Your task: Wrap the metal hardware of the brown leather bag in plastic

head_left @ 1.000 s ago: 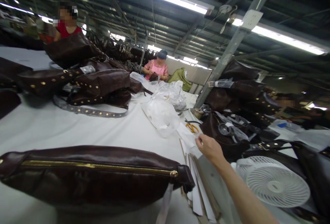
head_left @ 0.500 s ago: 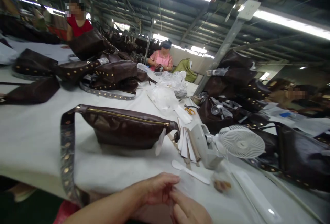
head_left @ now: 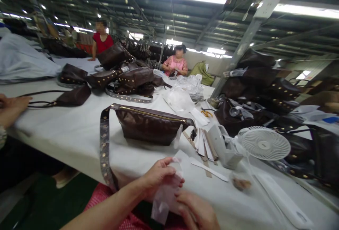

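Low in the view, at the table's near edge, my left hand (head_left: 160, 174) pinches the top of a small clear plastic bag (head_left: 164, 198). Below it my right hand (head_left: 197, 212) grips the same bag from the right side. The bag hangs between the two hands, off the table edge. Just beyond them on the white table (head_left: 66, 134) lies a dark brown leather bag (head_left: 150, 127) with a gold zip. Its studded strap (head_left: 104, 152) drapes over the near edge.
A small white desk fan (head_left: 263, 143) and white paper strips (head_left: 203, 141) sit right of the bag. More brown bags (head_left: 127, 80) and clear plastic (head_left: 182, 96) lie farther back. Another person's hand (head_left: 12, 106) rests at far left; two people stand or sit at the far end.
The view has pulled back and swung left. My hands, empty-looking half a second ago, now hold a clear plastic bag lifted at the table edge; a second ago my right hand reached toward the paper strips.
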Demonstrator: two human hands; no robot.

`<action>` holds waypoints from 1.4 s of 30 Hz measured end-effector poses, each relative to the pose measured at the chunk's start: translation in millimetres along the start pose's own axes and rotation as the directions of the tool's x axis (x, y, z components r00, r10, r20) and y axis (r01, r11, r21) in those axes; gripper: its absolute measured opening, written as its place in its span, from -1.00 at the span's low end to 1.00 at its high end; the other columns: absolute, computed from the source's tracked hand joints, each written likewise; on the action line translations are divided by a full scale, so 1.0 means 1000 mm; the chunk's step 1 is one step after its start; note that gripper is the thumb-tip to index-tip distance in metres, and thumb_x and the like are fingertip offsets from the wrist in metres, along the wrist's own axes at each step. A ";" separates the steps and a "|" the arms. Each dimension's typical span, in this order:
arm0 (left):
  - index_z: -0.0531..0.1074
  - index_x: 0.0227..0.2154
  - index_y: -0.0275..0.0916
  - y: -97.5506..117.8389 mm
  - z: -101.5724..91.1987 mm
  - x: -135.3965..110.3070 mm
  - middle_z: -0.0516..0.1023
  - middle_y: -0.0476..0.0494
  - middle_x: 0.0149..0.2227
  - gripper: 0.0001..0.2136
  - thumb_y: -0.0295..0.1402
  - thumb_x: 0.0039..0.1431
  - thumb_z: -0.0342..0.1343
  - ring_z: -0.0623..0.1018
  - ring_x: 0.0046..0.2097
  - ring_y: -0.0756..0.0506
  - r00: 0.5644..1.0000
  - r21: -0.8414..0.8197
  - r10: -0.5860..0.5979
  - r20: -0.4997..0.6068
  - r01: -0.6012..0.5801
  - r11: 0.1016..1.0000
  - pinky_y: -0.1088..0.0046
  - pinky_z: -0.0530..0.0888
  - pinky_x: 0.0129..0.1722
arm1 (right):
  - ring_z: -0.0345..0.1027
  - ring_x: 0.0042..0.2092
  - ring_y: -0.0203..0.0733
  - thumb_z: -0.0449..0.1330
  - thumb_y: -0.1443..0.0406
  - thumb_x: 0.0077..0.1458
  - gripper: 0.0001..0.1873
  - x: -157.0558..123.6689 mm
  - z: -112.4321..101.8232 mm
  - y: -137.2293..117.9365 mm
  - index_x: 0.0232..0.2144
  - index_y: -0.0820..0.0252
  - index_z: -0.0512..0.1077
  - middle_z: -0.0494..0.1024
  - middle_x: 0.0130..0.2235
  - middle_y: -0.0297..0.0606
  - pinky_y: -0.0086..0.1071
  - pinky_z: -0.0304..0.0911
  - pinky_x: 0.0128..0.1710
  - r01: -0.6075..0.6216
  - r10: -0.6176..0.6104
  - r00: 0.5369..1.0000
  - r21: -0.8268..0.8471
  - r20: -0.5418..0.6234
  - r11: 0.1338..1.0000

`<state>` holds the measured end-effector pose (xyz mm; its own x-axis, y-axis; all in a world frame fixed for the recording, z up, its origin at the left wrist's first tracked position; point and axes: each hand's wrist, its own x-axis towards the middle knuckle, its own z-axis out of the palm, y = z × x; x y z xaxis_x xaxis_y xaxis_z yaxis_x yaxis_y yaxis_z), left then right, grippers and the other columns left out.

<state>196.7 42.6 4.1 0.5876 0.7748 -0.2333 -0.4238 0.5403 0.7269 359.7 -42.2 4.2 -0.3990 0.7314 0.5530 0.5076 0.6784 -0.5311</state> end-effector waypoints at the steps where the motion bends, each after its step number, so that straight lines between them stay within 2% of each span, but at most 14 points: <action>1: 0.39 -0.05 -0.28 0.006 -0.001 -0.004 0.60 -0.15 -0.47 -0.48 -0.37 -0.16 0.30 0.57 -0.43 -0.09 1.000 0.002 0.027 0.012 -0.027 1.000 0.44 0.45 -0.35 | 0.54 -0.18 -0.18 0.07 0.20 0.29 -0.76 0.004 -0.006 0.004 -0.20 0.16 0.50 0.63 -0.22 -0.20 -0.47 0.42 -0.17 -0.162 0.167 0.985 0.100 -0.044 0.982; 2: 0.39 -0.04 -0.30 0.011 -0.001 -0.008 0.61 -0.16 -0.47 -0.47 -0.36 -0.15 0.30 0.58 -0.43 -0.09 0.999 0.008 0.050 0.019 -0.050 0.999 0.45 0.45 -0.35 | 0.54 -0.18 -0.16 0.09 0.15 0.28 -0.73 0.009 -0.012 0.011 -0.22 0.16 0.52 0.63 -0.22 -0.19 -0.44 0.42 -0.19 -0.336 0.361 0.929 0.224 -0.084 0.915; 4: 0.39 -0.02 -0.32 0.019 -0.002 -0.014 0.61 -0.18 -0.46 -0.46 -0.33 -0.14 0.32 0.58 -0.43 -0.09 0.996 0.028 0.089 0.019 -0.090 0.996 0.43 0.46 -0.34 | 0.53 -0.17 -0.08 0.14 0.01 0.21 -0.62 0.025 -0.019 0.028 -0.27 0.20 0.53 0.62 -0.22 -0.12 -0.38 0.43 -0.25 -0.565 0.697 0.711 0.513 -0.094 0.646; 6: 0.39 -0.02 -0.33 0.024 -0.004 -0.017 0.62 -0.22 -0.44 -0.44 -0.28 -0.13 0.33 0.58 -0.43 -0.10 0.994 0.048 0.111 0.005 -0.111 0.993 0.41 0.46 -0.33 | 0.51 -0.11 -0.02 0.19 -0.08 0.10 -0.51 0.049 -0.021 0.049 -0.24 0.24 0.53 0.60 -0.17 -0.06 -0.32 0.43 -0.23 -0.569 0.850 0.527 0.747 0.011 0.343; 8: 0.40 -0.05 -0.34 0.028 -0.005 -0.018 0.63 -0.25 -0.42 -0.45 -0.23 -0.13 0.36 0.58 -0.43 -0.10 0.991 0.063 0.135 -0.003 -0.134 0.989 0.42 0.45 -0.34 | 0.47 -0.04 -0.06 0.18 -0.08 0.11 -0.49 0.076 -0.020 0.069 -0.20 0.25 0.51 0.58 -0.09 -0.04 -0.32 0.39 -0.12 -0.475 0.863 0.478 0.875 0.163 0.098; 10: 0.42 -0.09 -0.35 0.032 -0.006 -0.019 0.62 -0.24 -0.44 -0.46 -0.16 -0.12 0.37 0.58 -0.43 -0.10 0.988 0.083 0.157 -0.004 -0.156 0.984 0.44 0.43 -0.35 | 0.45 -0.02 -0.11 0.10 -0.09 0.18 -0.49 0.104 -0.019 0.086 -0.23 0.24 0.49 0.56 -0.08 -0.04 -0.30 0.35 -0.04 -0.349 0.827 0.494 0.933 0.267 -0.093; 13: 0.44 -0.14 -0.34 0.043 -0.007 -0.023 0.61 -0.23 -0.48 -0.48 -0.06 -0.06 0.34 0.57 -0.44 -0.09 0.984 0.116 0.180 -0.017 -0.177 0.977 0.45 0.41 -0.35 | 0.47 -0.09 -0.11 -0.02 -0.14 0.22 -0.44 0.139 -0.025 0.107 -0.31 0.23 0.42 0.55 -0.16 -0.04 -0.27 0.38 -0.09 -0.170 0.843 0.450 0.955 0.294 -0.242; 16: 0.45 -0.22 -0.32 0.055 -0.011 -0.028 0.62 -0.24 -0.48 -0.53 -0.03 -0.03 0.32 0.57 -0.44 -0.09 0.980 0.136 0.194 -0.047 -0.186 0.973 0.44 0.41 -0.34 | 0.48 -0.19 -0.23 -0.08 -0.09 0.27 -0.49 0.165 -0.041 0.124 -0.29 0.20 0.37 0.52 -0.21 -0.15 -0.39 0.40 -0.24 -0.086 0.898 0.374 0.972 0.234 -0.218; 21: 0.53 -0.25 -0.36 0.070 -0.025 -0.033 0.63 -0.27 -0.41 -0.55 -0.05 -0.04 0.34 0.57 -0.39 -0.10 0.971 0.163 0.231 -0.069 -0.217 0.962 0.43 0.42 -0.31 | 0.48 -0.28 -0.26 -0.05 0.00 0.30 -0.62 0.195 -0.064 0.144 -0.34 0.14 0.30 0.46 -0.31 -0.26 -0.38 0.40 -0.30 -0.100 0.917 0.356 0.983 0.178 -0.152; 26: 0.56 -0.29 -0.33 0.080 -0.035 -0.037 0.64 -0.27 -0.34 -0.57 -0.07 -0.12 0.38 0.59 -0.34 -0.12 0.955 0.167 0.281 -0.095 -0.263 0.950 0.41 0.44 -0.26 | 0.30 -0.57 -0.33 0.03 0.12 0.28 -0.70 0.198 -0.041 0.152 -0.45 0.14 0.22 0.32 -0.54 -0.42 -0.50 0.19 -0.58 -0.254 0.942 0.267 0.958 0.203 -0.135; 29: 0.59 -0.35 -0.36 0.089 -0.036 -0.043 0.64 -0.29 -0.34 -0.64 -0.12 -0.08 0.35 0.58 -0.34 -0.10 0.943 0.266 0.327 -0.060 -0.301 0.916 0.44 0.42 -0.29 | 0.26 -0.61 -0.30 -0.01 0.01 0.28 -0.58 0.188 -0.026 0.153 -0.43 0.19 0.30 0.38 -0.56 -0.35 -0.50 0.09 -0.65 -0.346 0.936 0.260 0.928 0.238 -0.139; 34: 0.61 -0.43 -0.37 0.097 -0.039 -0.049 0.63 -0.24 -0.39 -0.76 -0.24 -0.06 0.30 0.55 -0.35 -0.07 0.939 0.368 0.345 -0.005 -0.319 0.873 0.47 0.41 -0.31 | 0.40 -0.50 -0.18 -0.13 -0.11 0.27 -0.44 0.197 -0.033 0.157 -0.45 0.18 0.34 0.46 -0.53 -0.25 -0.33 0.34 -0.51 -0.347 0.927 0.307 0.932 0.215 -0.102; 38: 0.59 -0.47 -0.36 0.095 -0.049 -0.047 0.61 -0.21 -0.44 -0.74 -0.20 -0.02 0.28 0.53 -0.39 -0.05 0.938 0.364 0.347 0.000 -0.323 0.873 0.49 0.39 -0.34 | 0.47 -0.39 -0.26 -0.21 0.11 0.37 -0.54 0.228 -0.056 0.157 -0.44 0.13 0.32 0.49 -0.49 -0.34 -0.33 0.44 -0.28 -0.191 0.913 0.407 0.979 0.012 0.072; 42: 0.56 -0.48 -0.35 0.098 -0.058 -0.043 0.59 -0.19 -0.45 -0.69 -0.13 0.00 0.27 0.52 -0.40 -0.05 0.938 0.385 0.347 0.007 -0.322 0.865 0.50 0.39 -0.36 | 0.49 -0.36 -0.24 0.08 0.27 0.25 -0.82 0.245 -0.073 0.146 -0.40 0.14 0.37 0.56 -0.43 -0.33 -0.32 0.44 -0.26 -0.164 0.855 0.505 0.958 -0.122 0.234</action>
<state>89.5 81.4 48.0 0.4087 0.9119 0.0375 -0.2905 0.0910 0.9525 392.1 231.2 109.0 0.3258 0.9405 -0.0963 -0.5474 0.1046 -0.8303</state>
